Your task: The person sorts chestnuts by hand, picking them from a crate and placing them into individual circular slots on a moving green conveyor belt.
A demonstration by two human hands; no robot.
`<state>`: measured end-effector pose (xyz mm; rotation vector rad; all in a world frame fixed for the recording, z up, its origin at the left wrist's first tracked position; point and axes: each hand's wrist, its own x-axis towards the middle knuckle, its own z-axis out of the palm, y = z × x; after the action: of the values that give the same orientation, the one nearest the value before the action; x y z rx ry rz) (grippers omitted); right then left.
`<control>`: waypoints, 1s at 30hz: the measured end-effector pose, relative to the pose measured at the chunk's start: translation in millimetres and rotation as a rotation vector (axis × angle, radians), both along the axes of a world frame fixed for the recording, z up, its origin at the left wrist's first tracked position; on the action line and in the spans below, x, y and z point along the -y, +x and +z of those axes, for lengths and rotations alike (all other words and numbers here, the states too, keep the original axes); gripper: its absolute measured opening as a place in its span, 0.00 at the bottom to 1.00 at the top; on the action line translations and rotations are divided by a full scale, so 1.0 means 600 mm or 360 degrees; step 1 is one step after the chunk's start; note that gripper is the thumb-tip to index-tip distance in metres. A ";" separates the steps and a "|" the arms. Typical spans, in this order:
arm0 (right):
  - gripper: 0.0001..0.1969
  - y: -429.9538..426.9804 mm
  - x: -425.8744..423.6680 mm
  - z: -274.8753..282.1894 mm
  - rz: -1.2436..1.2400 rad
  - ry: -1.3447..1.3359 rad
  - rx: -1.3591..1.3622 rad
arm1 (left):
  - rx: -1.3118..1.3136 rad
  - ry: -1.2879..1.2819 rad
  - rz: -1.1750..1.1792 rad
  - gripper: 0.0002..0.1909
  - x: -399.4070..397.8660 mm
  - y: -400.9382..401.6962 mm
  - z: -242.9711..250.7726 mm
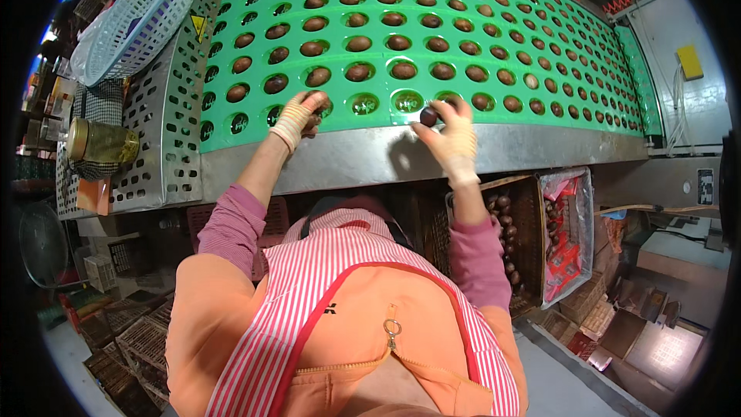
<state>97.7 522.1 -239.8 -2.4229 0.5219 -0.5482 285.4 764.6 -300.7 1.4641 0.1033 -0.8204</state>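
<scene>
A green plastic tray belt (341, 116) with rows of oval cups lies before me, most cups holding a brown egg-like item. My left hand (301, 117), in a cream fingerless glove, grips brown egg-like items at the belt's near edge; how many is hidden by the fingers. Between the thumb and fingers of my right hand (448, 130), gloved alike, is a dark egg-like item (429, 116), above the near row. Two cups between my hands show bare green bottoms, and the cup behind my right fingers is partly hidden.
A steel ledge (347, 157) borders the belt on my side. To the left are a perforated steel panel (179, 156), a lidded jar (98, 140) and a pale blue plastic basket (139, 23). Below right stands a brown crate (529, 243) of similar items, beside a plastic-lined box (584, 243) with red packets.
</scene>
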 end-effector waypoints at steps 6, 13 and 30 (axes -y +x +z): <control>0.25 0.168 -0.055 -0.087 0.0183 -0.0306 -0.0801 | 0.0057 0.0232 -0.0406 0.19 -0.004 0.006 0.018; 0.33 0.140 0.018 -0.078 0.0075 -0.0193 -0.1032 | 0.0605 0.0336 -0.0129 0.19 -0.135 0.071 -0.015; 0.17 0.098 0.122 -0.203 -0.0419 -0.1100 -0.0099 | 0.1664 0.1666 -0.0406 0.18 -0.291 0.098 -0.084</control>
<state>156.5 449.1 -361.5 -3.0485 0.7850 -0.8808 344.5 939.3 -350.8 2.7720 -0.5310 -0.0378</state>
